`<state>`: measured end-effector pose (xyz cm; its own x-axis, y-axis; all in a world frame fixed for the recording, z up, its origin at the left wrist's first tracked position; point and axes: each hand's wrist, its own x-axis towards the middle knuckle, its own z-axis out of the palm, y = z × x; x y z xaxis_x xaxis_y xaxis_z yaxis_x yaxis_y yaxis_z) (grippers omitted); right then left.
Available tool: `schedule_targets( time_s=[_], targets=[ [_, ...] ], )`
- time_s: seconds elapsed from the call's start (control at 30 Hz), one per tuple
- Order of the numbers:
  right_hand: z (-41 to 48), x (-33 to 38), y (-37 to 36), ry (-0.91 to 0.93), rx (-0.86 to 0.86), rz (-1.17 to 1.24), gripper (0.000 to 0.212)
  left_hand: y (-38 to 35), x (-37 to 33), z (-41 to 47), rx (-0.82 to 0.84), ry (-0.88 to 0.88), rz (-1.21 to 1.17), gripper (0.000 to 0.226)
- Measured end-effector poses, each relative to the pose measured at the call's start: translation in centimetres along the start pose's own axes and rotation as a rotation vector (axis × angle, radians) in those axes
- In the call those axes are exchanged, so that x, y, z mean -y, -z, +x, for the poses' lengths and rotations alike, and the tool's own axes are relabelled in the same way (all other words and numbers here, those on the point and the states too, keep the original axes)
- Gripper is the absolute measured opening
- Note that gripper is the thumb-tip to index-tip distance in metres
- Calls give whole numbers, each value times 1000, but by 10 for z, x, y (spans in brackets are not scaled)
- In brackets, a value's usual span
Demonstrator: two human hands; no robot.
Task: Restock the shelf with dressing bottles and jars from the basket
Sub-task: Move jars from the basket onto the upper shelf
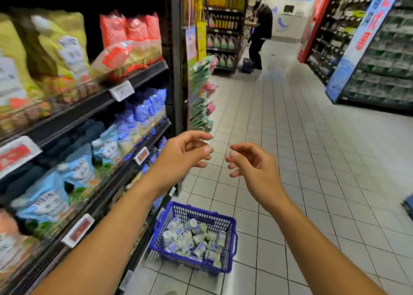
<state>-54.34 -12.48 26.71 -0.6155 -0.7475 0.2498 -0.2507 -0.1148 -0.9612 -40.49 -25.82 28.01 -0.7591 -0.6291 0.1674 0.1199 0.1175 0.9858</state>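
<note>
We hold our left hand (185, 154) and right hand (252, 167) loosely curled, each grip empty, well above the basket (231, 227) of jars (192, 236).

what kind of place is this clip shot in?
A supermarket aisle, most likely: shelves of packaged goods with price tags, a blue shopping basket of stock on the tiled floor, more stocked racks across the way.
</note>
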Motion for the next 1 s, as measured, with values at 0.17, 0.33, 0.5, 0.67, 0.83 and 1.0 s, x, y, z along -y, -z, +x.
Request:
schedule_targets(
  time_s=[0.17,0.33,0.5,0.67,0.83,1.0],
  targets=[
    [62,-60,-11,-115,-65,-4,10,18,61,79,37,99,-60,21],
    [114,-116,-27,-239,-122,-10,11,38,118,147,92,212,-82,22],
    [144,-165,-36,-337,-162,-8,13,40,171,190,154,307,-60,19],
    [155,-212,-33,-400,-174,-23,15,32,225,209,165,395,-70,18],
    [149,-278,-25,-469,-157,-42,14,24,296,213,158,491,-56,21],
    [128,-371,-20,-589,-154,-44,12,22,396,199,119,618,-50,16]
  ],
)
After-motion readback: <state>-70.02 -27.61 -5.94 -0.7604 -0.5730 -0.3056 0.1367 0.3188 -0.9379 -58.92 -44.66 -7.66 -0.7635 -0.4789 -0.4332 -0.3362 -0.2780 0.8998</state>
